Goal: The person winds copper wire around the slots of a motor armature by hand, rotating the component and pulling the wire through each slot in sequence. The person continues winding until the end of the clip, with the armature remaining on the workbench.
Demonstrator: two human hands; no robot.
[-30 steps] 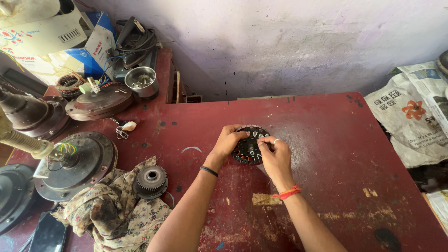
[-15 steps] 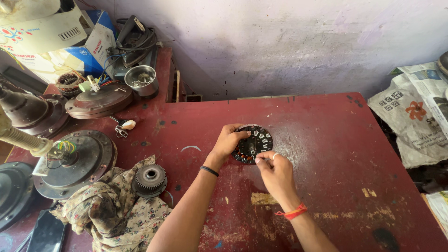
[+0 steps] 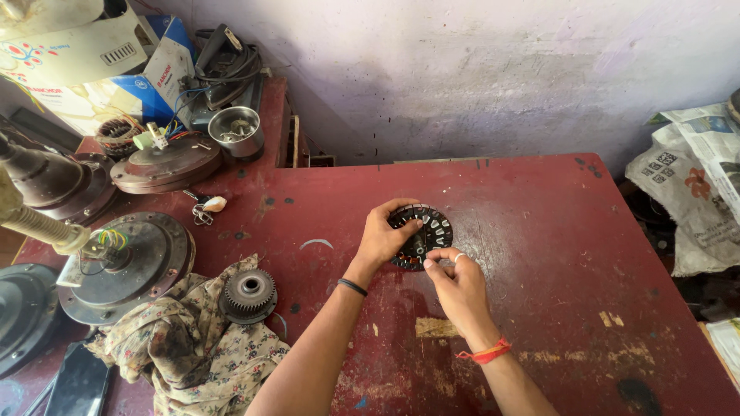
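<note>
A round black slotted motor core with pale inserts and copper winding showing lies on the red table. My left hand grips its left side, thumb across the top. My right hand sits just below the core, fingertips pinched at its lower edge; whatever they pinch is too small to see. A black band circles my left wrist and a red thread my right.
A toothed core rests on a floral cloth at front left. Fan motor housings crowd the left edge, with a metal bowl and boxes behind. Newspaper-wrapped items lie at the right. A phone lies at bottom left.
My right hand drew back from the core's right side toward me and now pinches at its lower edge. My left hand kept its hold on the core.
</note>
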